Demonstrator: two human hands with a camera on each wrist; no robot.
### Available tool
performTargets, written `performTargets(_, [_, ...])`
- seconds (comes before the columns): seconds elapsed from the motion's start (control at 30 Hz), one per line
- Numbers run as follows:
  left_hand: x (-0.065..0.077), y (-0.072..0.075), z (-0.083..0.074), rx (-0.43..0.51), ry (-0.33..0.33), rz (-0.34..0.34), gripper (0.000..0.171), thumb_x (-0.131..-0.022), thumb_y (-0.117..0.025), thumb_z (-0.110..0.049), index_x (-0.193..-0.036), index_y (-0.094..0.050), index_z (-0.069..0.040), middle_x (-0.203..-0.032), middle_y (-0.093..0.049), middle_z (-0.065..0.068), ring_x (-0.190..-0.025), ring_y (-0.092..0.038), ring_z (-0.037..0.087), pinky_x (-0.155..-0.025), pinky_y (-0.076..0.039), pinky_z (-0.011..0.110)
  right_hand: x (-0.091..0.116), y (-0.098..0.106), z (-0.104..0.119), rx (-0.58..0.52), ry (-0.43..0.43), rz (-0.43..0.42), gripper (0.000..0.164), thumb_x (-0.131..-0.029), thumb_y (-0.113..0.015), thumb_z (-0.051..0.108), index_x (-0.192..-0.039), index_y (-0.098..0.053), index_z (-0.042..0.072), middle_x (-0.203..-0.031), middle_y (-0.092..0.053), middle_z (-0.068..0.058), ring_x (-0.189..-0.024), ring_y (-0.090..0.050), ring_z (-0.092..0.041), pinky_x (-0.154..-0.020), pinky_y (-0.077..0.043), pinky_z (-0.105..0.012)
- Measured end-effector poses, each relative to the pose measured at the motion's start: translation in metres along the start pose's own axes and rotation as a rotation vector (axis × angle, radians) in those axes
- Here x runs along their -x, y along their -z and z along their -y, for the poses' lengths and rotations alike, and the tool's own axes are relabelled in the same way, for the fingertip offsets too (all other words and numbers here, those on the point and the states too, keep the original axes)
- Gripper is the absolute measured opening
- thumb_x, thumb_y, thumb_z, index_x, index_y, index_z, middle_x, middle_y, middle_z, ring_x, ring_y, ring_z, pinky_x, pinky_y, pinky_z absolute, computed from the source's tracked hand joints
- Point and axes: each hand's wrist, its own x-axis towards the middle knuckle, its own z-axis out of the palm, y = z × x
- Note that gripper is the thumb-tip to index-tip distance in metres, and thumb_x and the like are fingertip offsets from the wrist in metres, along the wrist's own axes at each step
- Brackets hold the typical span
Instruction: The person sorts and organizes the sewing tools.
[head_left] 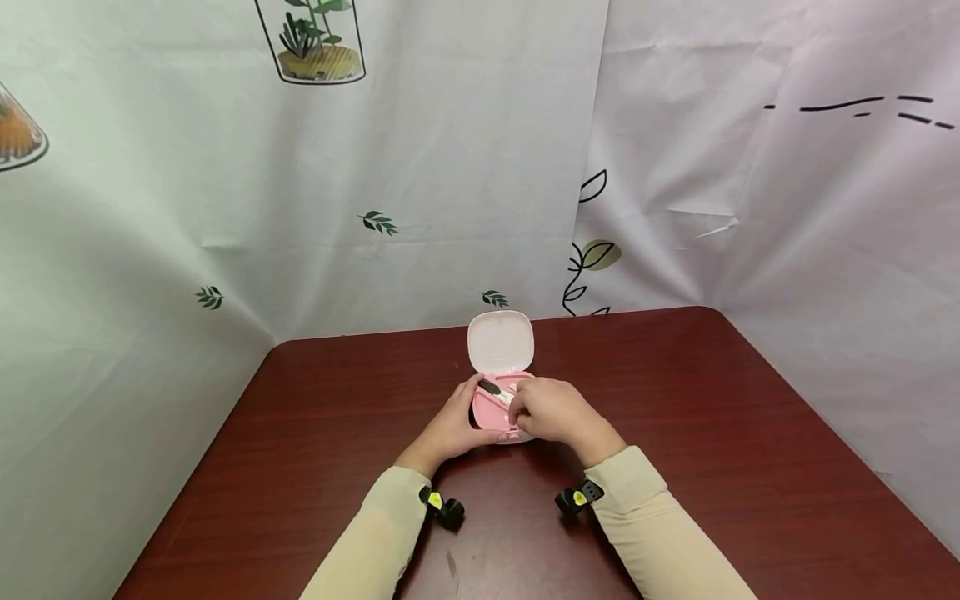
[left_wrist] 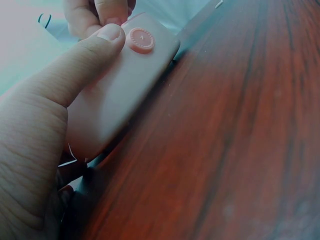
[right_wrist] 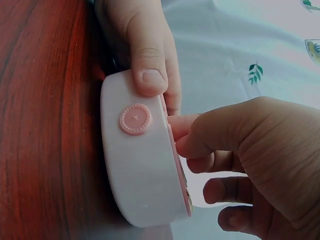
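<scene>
A small white case (right_wrist: 145,170) with a pink inner tray (head_left: 489,414) sits on the table, its white lid (head_left: 501,342) raised at the back. My left hand (head_left: 453,429) grips the case at its left side, thumb along the front wall. A round pink button (left_wrist: 141,40) juts from that wall beside the thumb. In the tray lies a slim tool with a dark end (head_left: 491,387); its kind is too small to tell. My right hand (head_left: 555,408) reaches over the tray's right part with bent fingers. Its fingertips touch the tray's edge area, and whether they pinch something is hidden.
The dark red wooden table (head_left: 360,392) extends around the case on all sides. A pale printed cloth (head_left: 465,150) hangs behind and beside the table. A wrist camera (head_left: 450,512) is strapped at each sleeve cuff.
</scene>
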Motion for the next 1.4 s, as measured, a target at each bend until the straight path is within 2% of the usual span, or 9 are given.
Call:
performTargets(0.4, [0.0008,0.0003,-0.0001,-0.004,-0.001,0.000,0.116,-0.072,-0.088,-0.052,-0.161,-0.022,-0.016,-0.157,-0.033,0.013,-0.140,-0.040,0.026,-0.113,-0.037,0.047,0.0016,0.0022,-0.0034,-0.039,-0.023,0.041,0.013,-0.082,-0.073,0.014,-0.078,-0.079,0.024,-0.079,-0.059,0.009,-0.068,-0.052,-0.010,-0.065,-0.050,-0.032])
performTargets(0.67, [0.0008,0.0008,-0.0014,0.001,0.006,0.003,0.117,-0.071,-0.088,-0.053,-0.161,-0.022,-0.017,-0.157,-0.033,0.012,-0.140,-0.040,0.025,-0.113,-0.037,0.046,0.0019,0.0028,-0.0046,-0.042,-0.012,0.037,0.014,-0.082,-0.072,0.013,-0.079,-0.079,0.023,-0.078,-0.059,0.008,-0.067,-0.052,-0.011,-0.064,-0.049,-0.032])
performTargets(1.4, [-0.0003,-0.0013,0.0008,-0.013,0.020,0.001,0.116,-0.071,-0.088,-0.055,-0.160,-0.024,-0.018,-0.158,-0.033,0.011,-0.141,-0.039,0.026,-0.114,-0.036,0.047,0.0007,0.0033,-0.0063,-0.064,-0.051,0.067,0.015,-0.082,-0.072,0.013,-0.079,-0.080,0.026,-0.078,-0.065,0.011,-0.071,-0.054,-0.010,-0.066,-0.049,-0.032])
